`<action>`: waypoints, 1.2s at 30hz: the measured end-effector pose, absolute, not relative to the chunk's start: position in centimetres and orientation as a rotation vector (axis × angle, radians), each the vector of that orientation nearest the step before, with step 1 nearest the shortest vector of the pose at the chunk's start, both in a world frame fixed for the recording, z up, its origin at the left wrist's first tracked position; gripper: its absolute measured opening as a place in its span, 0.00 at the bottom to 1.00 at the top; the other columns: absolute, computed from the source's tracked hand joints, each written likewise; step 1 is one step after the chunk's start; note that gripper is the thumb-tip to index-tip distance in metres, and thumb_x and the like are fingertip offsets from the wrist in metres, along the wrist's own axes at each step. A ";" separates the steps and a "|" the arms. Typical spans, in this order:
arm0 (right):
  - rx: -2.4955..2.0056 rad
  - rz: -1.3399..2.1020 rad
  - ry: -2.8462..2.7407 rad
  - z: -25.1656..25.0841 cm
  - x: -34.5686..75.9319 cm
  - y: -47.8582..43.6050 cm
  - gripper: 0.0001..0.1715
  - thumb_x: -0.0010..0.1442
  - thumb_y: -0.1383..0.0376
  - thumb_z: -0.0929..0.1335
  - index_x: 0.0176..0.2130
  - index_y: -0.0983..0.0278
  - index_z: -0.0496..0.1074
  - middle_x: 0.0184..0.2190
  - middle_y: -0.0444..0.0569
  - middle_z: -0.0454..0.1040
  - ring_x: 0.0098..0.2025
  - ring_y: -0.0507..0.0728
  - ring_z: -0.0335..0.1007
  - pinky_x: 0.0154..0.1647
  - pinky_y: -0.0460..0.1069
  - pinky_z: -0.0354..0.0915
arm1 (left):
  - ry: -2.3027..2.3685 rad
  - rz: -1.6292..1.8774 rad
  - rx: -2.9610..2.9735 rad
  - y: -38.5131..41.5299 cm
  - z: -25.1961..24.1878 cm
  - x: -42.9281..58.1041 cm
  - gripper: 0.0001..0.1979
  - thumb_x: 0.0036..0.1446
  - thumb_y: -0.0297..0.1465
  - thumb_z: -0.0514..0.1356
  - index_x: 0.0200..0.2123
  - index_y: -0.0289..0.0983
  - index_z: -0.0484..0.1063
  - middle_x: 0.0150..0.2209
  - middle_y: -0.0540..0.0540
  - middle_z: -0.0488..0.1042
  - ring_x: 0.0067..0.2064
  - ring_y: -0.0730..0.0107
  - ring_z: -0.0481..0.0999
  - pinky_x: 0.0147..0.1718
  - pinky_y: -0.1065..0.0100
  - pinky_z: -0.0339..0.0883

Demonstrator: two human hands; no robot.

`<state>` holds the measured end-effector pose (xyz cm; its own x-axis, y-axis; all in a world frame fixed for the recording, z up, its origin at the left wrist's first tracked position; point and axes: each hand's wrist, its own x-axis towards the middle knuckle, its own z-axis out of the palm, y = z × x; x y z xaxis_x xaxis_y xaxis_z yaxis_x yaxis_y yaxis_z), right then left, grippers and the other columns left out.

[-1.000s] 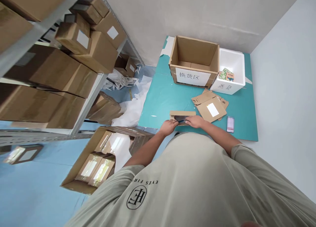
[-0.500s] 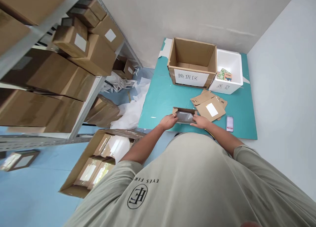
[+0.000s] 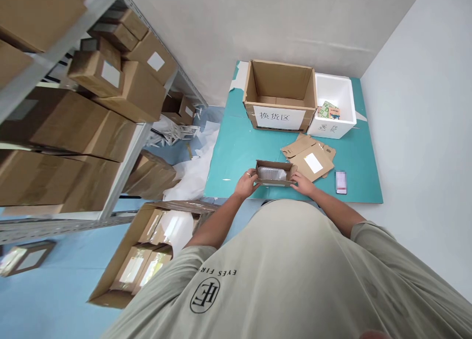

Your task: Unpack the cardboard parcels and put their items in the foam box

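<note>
A small open cardboard box (image 3: 275, 180) sits at the near edge of the teal board (image 3: 228, 162), with a clear plastic-wrapped item (image 3: 272, 173) lying inside. My left hand (image 3: 246, 185), wearing a ring, grips the box's left end. My right hand (image 3: 302, 184) holds its right end. Just beyond the box lies a flattened cardboard blank with a white label (image 3: 311, 161). A phone with a blurred screen (image 3: 341, 182) lies to the right of my right hand.
A large open carton labelled 换货区 (image 3: 279, 96) and a white foam box holding colourful packets (image 3: 335, 91) stand at the board's far edge. Metal shelving with cartons (image 3: 110, 103) rises on the left. An open carton (image 3: 140, 260) and white packing material (image 3: 188, 179) sit on the floor.
The small box now stands open with the wrapped item visible, where a second ago a dark object and a cardboard flap lay between my hands. My hands have moved apart to its ends.
</note>
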<state>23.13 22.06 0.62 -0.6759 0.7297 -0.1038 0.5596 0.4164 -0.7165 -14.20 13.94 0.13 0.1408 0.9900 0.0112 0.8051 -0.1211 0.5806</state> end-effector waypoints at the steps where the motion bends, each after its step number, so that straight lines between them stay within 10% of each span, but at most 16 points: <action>1: -1.127 1.124 -2.438 0.5 23.2 22.0 0.05 0.70 0.64 0.76 0.46 0.61 0.82 0.56 0.59 0.76 0.56 0.66 0.77 0.64 0.63 0.74 | 1.723 0.643 1.925 13.9 -0.1 -14.2 0.07 0.63 0.33 0.74 0.39 0.41 0.79 0.69 0.34 0.72 0.62 0.43 0.82 0.62 0.43 0.81; 11: -1.258 1.348 -2.048 1.0 22.3 24.2 0.20 0.66 0.51 0.75 0.31 0.58 0.69 0.39 0.49 0.74 0.46 0.63 0.72 0.54 0.58 0.75 | 1.734 1.156 1.362 16.4 -1.3 -14.2 0.20 0.62 0.50 0.73 0.33 0.42 0.72 0.50 0.38 0.83 0.56 0.50 0.83 0.42 0.57 0.84; 14: -1.350 1.559 -1.783 1.0 22.0 25.3 0.26 0.59 0.46 0.79 0.29 0.57 0.68 0.37 0.47 0.74 0.44 0.61 0.73 0.50 0.57 0.77 | 1.728 1.194 1.271 17.5 -1.3 -14.1 0.20 0.63 0.51 0.72 0.47 0.42 0.78 0.52 0.39 0.84 0.52 0.53 0.85 0.43 0.58 0.82; 18: -1.536 1.809 -1.367 0.5 21.8 26.1 0.24 0.58 0.48 0.81 0.34 0.58 0.70 0.36 0.46 0.78 0.43 0.60 0.78 0.50 0.56 0.79 | 1.641 1.162 1.171 17.3 -2.3 -13.6 0.47 0.59 0.50 0.76 0.76 0.43 0.66 0.62 0.35 0.83 0.55 0.53 0.87 0.50 0.55 0.83; 25: -1.845 1.606 -1.075 -0.6 21.3 23.1 0.44 0.65 0.47 0.78 0.72 0.50 0.66 0.72 0.55 0.76 0.55 0.60 0.83 0.57 0.58 0.83 | 1.832 0.686 1.015 14.4 -6.0 -12.6 0.49 0.53 0.51 0.80 0.72 0.37 0.73 0.69 0.27 0.79 0.69 0.37 0.81 0.68 0.45 0.75; 36: -1.833 2.034 -1.128 -0.8 20.5 17.5 0.31 0.66 0.52 0.77 0.64 0.52 0.76 0.70 0.55 0.80 0.69 0.66 0.79 0.72 0.70 0.73 | 1.632 0.868 1.280 13.1 -6.0 -10.8 0.53 0.56 0.54 0.78 0.77 0.42 0.65 0.73 0.32 0.75 0.76 0.40 0.74 0.74 0.40 0.68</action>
<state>20.51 17.46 -0.79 -0.2236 0.5907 -0.7753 0.3448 -0.6961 -0.6298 -10.77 13.12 -5.97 -0.0995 0.9731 -0.2080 0.3712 0.2302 0.8995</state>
